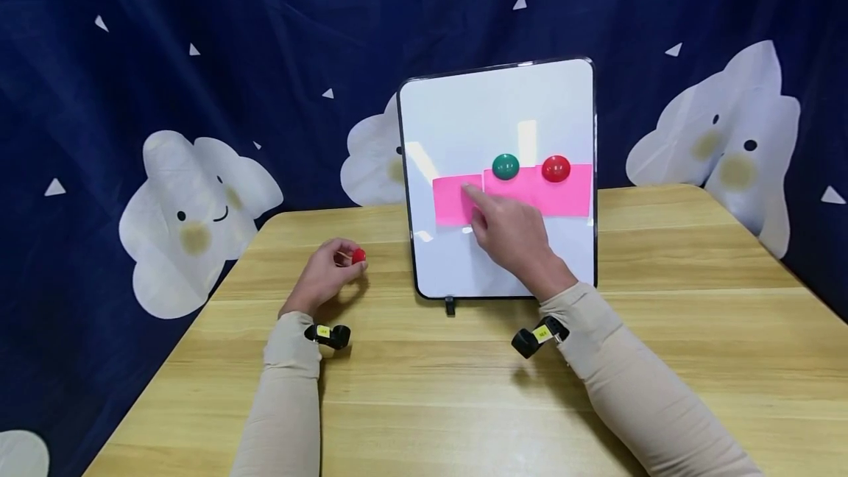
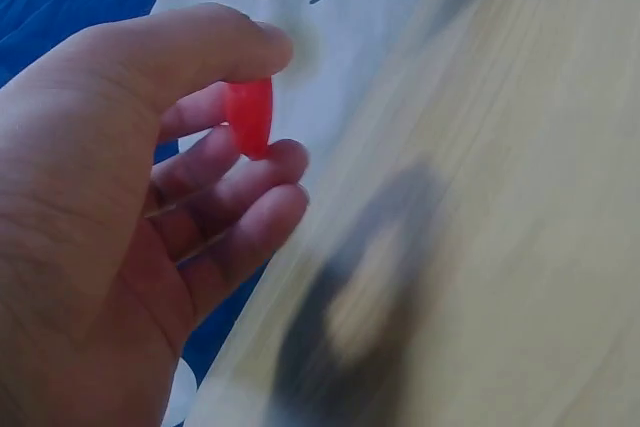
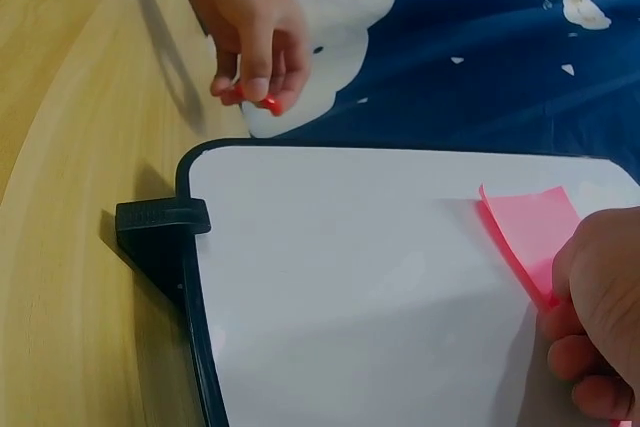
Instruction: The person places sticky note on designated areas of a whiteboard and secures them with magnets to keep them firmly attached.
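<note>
A small white board (image 1: 464,116) with a black frame stands upright on the table. My right hand (image 1: 515,235) reaches across it, its extended index fingertip pressing on the leftmost pink sticky note (image 1: 450,202). Further right, more pink paper (image 1: 568,199) lies on the board, with a round green magnet (image 1: 506,167) and a round red magnet (image 1: 556,168) at its top edge; my right hand hides some of it. Left of the board, my left hand (image 1: 323,276) pinches another red magnet (image 2: 250,117) between thumb and fingers, held above the table.
The wooden table (image 1: 411,403) carries the board on black feet (image 1: 450,306). Close behind hangs a dark blue curtain (image 1: 298,35) with white clouds and triangles. A black wrist camera (image 1: 331,336) sits on my left sleeve, another camera (image 1: 530,341) on the right.
</note>
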`<state>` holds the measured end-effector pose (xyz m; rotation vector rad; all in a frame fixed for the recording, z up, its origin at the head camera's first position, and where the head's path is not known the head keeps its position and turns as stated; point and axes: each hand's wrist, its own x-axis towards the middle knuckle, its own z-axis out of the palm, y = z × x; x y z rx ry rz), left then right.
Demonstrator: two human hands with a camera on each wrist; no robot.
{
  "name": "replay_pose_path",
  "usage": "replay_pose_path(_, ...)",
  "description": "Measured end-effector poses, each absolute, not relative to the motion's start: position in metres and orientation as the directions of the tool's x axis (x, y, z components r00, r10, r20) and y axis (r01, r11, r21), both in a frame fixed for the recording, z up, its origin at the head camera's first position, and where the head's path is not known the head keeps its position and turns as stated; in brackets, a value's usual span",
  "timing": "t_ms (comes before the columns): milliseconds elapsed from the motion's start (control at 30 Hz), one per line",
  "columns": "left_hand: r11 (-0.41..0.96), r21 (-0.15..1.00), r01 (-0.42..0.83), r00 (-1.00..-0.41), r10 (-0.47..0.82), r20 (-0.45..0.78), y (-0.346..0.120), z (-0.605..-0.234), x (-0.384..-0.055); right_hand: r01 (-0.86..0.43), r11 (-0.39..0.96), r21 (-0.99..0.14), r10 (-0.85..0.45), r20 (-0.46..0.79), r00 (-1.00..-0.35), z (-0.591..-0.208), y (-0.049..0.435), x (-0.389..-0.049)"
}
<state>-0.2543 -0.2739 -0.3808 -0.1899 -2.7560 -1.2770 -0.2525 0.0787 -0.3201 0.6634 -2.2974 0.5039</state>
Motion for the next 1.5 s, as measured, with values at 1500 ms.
replay_pose_path(1500,0.614,0.721,0.320,-0.939,0.105,0.327,-0.235,-0.351,-0.250,-0.579,0.791,-0.197,-0.325,0.667,-0.671,-0.316,0.082,-0.252)
